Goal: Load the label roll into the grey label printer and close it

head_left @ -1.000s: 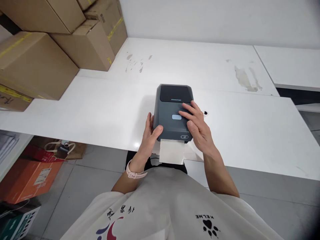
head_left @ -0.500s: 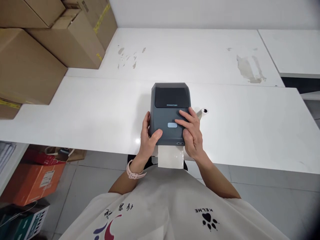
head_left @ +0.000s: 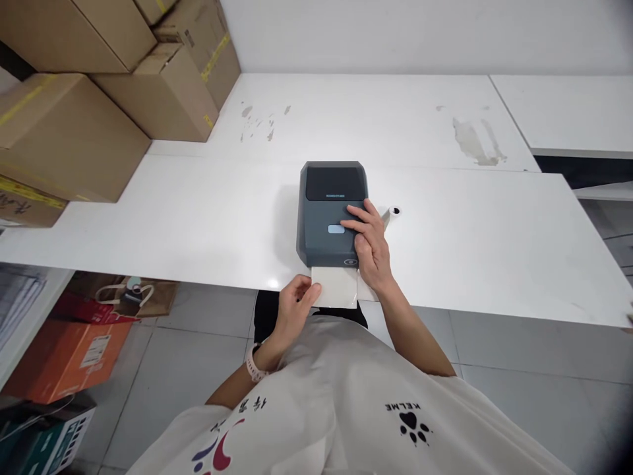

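The left hand [head_left: 295, 307] pinches paper [head_left: 337, 287] at the printer's [head_left: 326, 213] six o'clock, so the spread right hand [head_left: 373, 251] should press steadily.

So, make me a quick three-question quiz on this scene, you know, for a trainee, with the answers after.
1. True or false: the right hand rests on the printer.
2. Which of these does the left hand touch? A: the roll; B: the paper; C: the printer.
3. Fill in the blank: the boxes are stacked on the person's ____ side.

Key: 1. True. 2. B, with the thumb at its left edge. 3. Left.
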